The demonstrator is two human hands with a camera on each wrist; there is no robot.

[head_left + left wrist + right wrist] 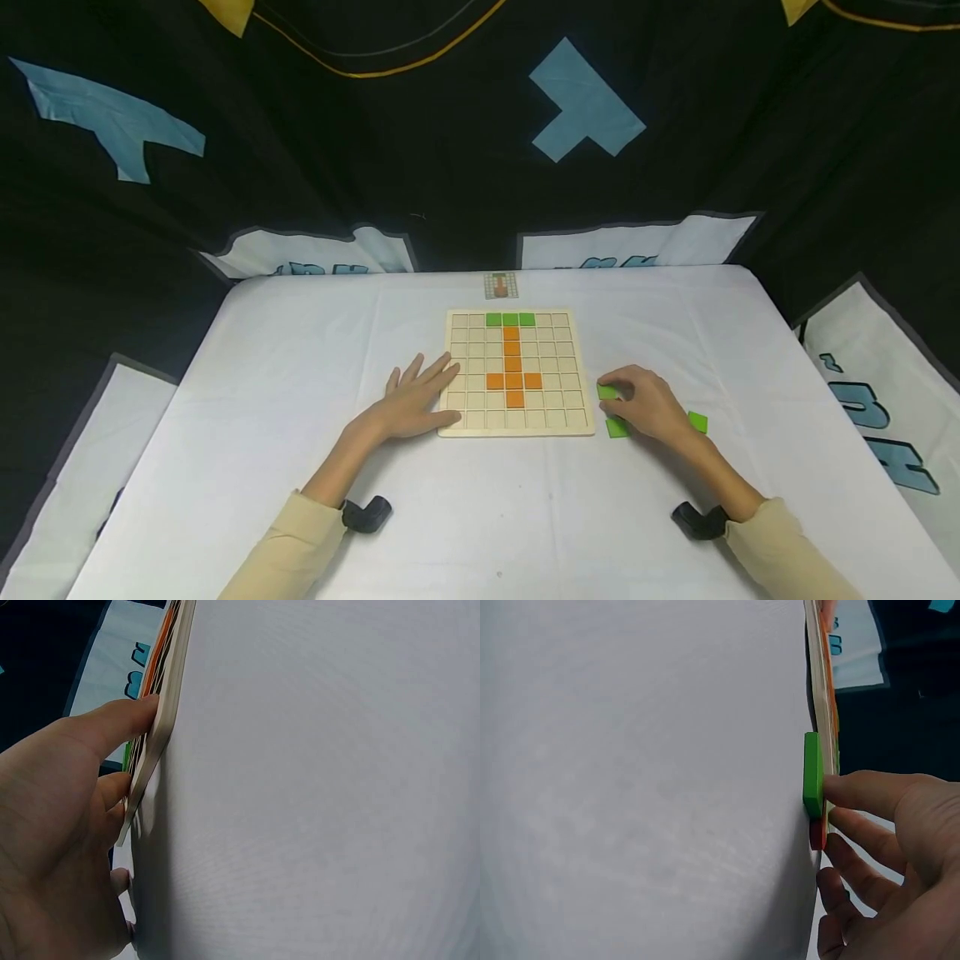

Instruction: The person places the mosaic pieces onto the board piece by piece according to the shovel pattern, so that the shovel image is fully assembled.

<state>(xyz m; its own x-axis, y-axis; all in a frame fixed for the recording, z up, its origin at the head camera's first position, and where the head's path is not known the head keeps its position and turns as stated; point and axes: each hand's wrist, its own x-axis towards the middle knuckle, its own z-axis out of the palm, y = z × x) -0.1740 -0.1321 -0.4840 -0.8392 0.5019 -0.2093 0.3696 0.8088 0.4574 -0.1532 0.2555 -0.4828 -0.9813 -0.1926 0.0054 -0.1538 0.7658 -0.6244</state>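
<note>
My left hand [415, 402] rests with fingers spread on the left edge of a square wooden grid board [468, 421]. In the left wrist view its thumb [127, 724] lies along the board's near edge. Just off the board's right side, my right hand [643, 406] pinches a green square tile [607, 391] between thumb and index finger. Closer to me, a second green tile [617, 428] lies by the thumb; another green tile [698, 422] shows beside the wrist. In the right wrist view, a red piece [817, 836] is beside the fingertips, behind a green tile [812, 776].
On the board, several orange tiles [513, 364] form an upright column with a short crossbar, and three green tiles [510, 319] top it. A small pattern card [500, 286] lies beyond the board on the white-covered table [300, 333]. Dark curtains [420, 167] hang behind.
</note>
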